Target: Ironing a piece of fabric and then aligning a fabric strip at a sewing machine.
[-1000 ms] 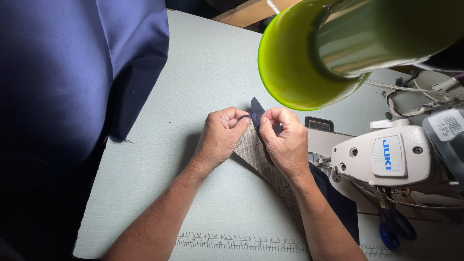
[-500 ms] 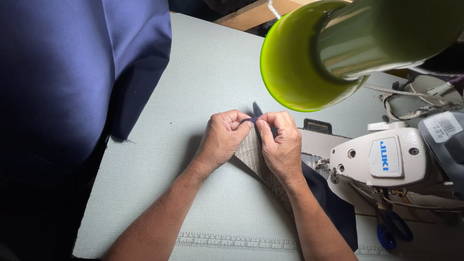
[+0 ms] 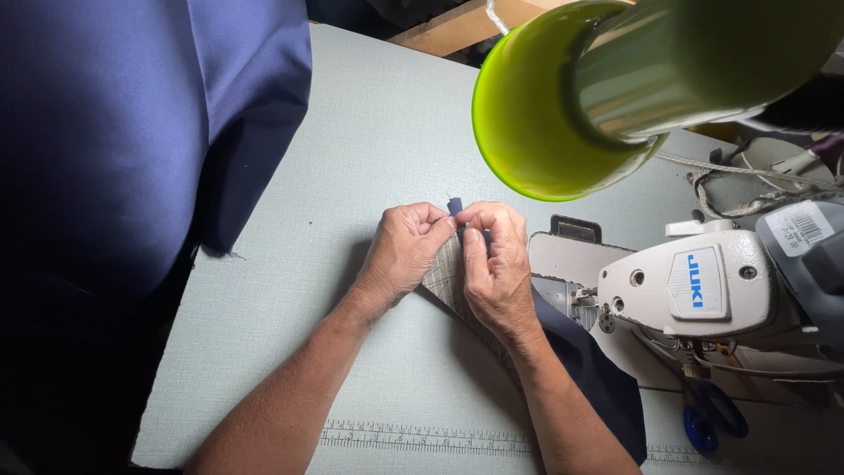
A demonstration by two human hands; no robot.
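1. Here, the left hand (image 3: 403, 257) and right hand (image 3: 494, 268) both pinch a small navy fabric tab (image 3: 454, 207) between their fingertips.
2. Checked cloth (image 3: 447, 277) lies under both palms.
3. A white barcode label (image 3: 798, 227) sits far right of the right hand.

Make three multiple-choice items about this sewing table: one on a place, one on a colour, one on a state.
1. Where do the blue-handled scissors lie?
A. below the sewing machine
B. on the blue cloth pile
C. between the hands

2. What colour is the lamp shade?
A. red
B. yellow-green
C. white

3. What do the left hand and right hand do?
A. rest flat and apart
B. pinch a small dark blue fabric piece together
C. hold the scissors

Answers: 1 A, they show under the machine head. 2 B, the shade glows yellow-green. 3 B, both fingertips meet on the piece.
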